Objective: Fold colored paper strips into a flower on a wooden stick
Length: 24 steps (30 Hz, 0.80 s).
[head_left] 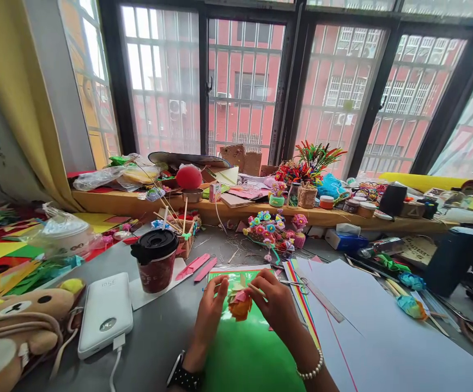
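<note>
A crumpled paper flower (240, 306) in orange, with pink and pale yellow-green pieces on top, is between my two hands. My right hand (272, 298) pinches the pink paper at its upper right with thumb and fingertips. On the other side, my left hand (211, 313) has its thumb and fingers curled in at the flower's left edge; their exact contact is hard to see. Beneath lies a glossy green surface (253, 356). Pink paper strips (195, 267) lie beyond my left hand. Scissors (302, 284) and a clear ruler (322, 296) rest to the right of my right hand.
A lidded dark cup (156, 261), a white power bank (106, 313) with a cable and a plush bear (28, 321) stand at left. White paper sheets (383, 326) spread at right. Colourful small flowers (267, 228) and a crowded window ledge (236, 211) lie behind.
</note>
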Tool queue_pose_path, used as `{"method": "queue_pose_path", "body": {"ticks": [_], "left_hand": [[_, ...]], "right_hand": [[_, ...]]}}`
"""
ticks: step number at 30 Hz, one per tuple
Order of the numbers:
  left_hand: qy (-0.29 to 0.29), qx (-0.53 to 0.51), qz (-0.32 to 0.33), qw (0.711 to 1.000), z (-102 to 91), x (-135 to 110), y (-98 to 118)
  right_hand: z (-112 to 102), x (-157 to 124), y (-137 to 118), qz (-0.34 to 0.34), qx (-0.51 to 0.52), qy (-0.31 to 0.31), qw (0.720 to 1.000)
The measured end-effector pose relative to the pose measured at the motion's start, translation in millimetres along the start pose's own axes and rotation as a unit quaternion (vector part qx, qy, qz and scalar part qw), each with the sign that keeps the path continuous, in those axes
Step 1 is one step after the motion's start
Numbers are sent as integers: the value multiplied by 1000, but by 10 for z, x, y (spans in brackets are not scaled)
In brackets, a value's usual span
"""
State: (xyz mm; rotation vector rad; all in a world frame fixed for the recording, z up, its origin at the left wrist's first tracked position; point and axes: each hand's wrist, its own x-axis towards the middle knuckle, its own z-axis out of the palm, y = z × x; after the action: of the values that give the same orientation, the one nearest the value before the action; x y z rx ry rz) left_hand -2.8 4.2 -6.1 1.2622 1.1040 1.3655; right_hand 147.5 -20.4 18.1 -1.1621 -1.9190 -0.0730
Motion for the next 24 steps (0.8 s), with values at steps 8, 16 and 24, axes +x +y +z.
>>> {"method": "queue_pose_path", "body": {"ticks": [8,16,24], "left_hand": [[-152,-202,-90,963,29,-4,-24],[-127,-118,-27,984,5,-45,28],[-140,-117,-17,983,0,-23,5]], "right_hand": [[-76,25,-31,54,82,-41,994],[-95,58,13,125,59,-105,985],[-96,61,-10,141,97,-109,979]]}}
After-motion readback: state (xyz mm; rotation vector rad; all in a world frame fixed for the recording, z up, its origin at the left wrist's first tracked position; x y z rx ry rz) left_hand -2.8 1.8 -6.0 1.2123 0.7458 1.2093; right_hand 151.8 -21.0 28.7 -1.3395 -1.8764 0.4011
